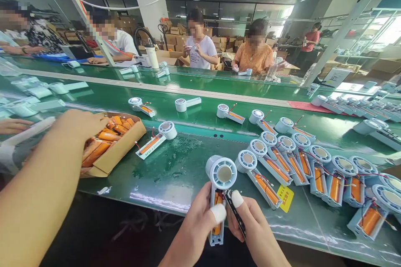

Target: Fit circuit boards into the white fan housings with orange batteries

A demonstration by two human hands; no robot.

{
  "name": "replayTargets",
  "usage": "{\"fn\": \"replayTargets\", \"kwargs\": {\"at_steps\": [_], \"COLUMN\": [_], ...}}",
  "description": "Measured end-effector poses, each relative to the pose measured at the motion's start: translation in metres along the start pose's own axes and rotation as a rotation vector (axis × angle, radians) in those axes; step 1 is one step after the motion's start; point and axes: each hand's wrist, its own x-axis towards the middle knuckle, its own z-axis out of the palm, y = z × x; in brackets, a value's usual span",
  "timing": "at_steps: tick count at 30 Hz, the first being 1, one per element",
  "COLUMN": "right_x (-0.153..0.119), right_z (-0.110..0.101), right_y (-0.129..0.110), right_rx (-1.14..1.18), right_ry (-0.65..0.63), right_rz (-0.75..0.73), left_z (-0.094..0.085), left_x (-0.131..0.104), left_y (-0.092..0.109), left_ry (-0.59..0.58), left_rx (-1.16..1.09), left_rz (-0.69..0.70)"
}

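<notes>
My left hand (200,221) is closed around the handle of a light-blue handheld fan (222,173), its round grille facing up. The handle is uncovered and shows an orange battery inside, partly hidden by my thumb. In my right hand (250,221) I pinch a narrow black circuit board (235,212), held against the side of the fan handle. White covers sit on both thumbs. Just right of my hands lies another open fan (260,175) with its orange battery and thin wires showing.
A co-worker's arm (53,175) reaches from the left into a cardboard box (125,146) of orange batteries. Several open fans (319,154) crowd the right side. Others lie along the green conveyor belt (156,91). A yellow card (285,198) lies nearby. Several people sit across the line.
</notes>
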Motion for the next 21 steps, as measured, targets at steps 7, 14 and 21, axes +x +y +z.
{"fn": "replayTargets", "kwargs": {"at_steps": [7, 14, 21], "right_x": [0.001, -0.011, -0.004], "right_z": [0.001, 0.011, 0.017], "right_y": [0.002, 0.039, 0.05], "right_rx": [0.018, -0.392, -0.529], "right_ry": [0.03, 0.379, 0.469], "right_rz": [-0.037, -0.44, -0.55], "left_z": [0.007, 0.007, 0.011], "left_x": [0.003, 0.011, 0.014], "left_y": [-0.011, -0.041, -0.022], "left_ry": [0.196, 0.461, 0.342], "left_rx": [0.32, 0.334, 0.082], "left_rz": [0.108, 0.072, -0.13]}}
